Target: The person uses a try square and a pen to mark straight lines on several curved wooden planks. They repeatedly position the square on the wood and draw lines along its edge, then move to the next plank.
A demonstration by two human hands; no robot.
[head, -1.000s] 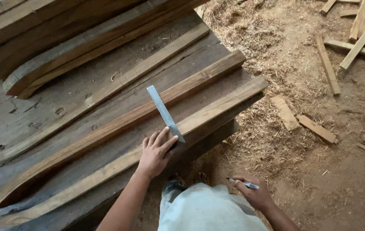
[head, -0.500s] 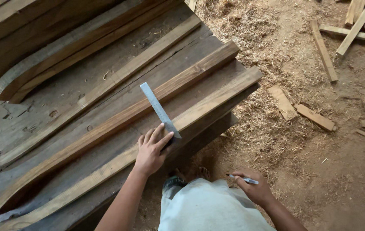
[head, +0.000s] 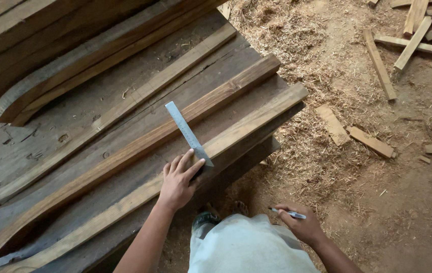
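Under my left hand (head: 178, 179) lies a steel try square (head: 188, 132), its blade slanting up and away across the curved wooden plank (head: 140, 141) while its stock end sits against the near plank (head: 236, 134) at the bench edge. My fingers are spread flat and pressed down on the stock, thumb alongside, closed on nothing but bearing down on the square; I judge this is so the blade stays put and lies crosswise to the plank's length. Several long planks rest side by side on the rough workbench (head: 49, 141), running diagonally, some with bowed edges.

Off to the side, my right hand (head: 302, 225) hangs low beside my knee, fingers curled narrowly around a pen (head: 288, 214) with its tip pointing left, well apart from the wood. Holding it ready there keeps it free while the other hand pins the square. Sawdust and shavings (head: 302, 60) cover the dirt floor, with short offcuts (head: 357, 134) scattered about.
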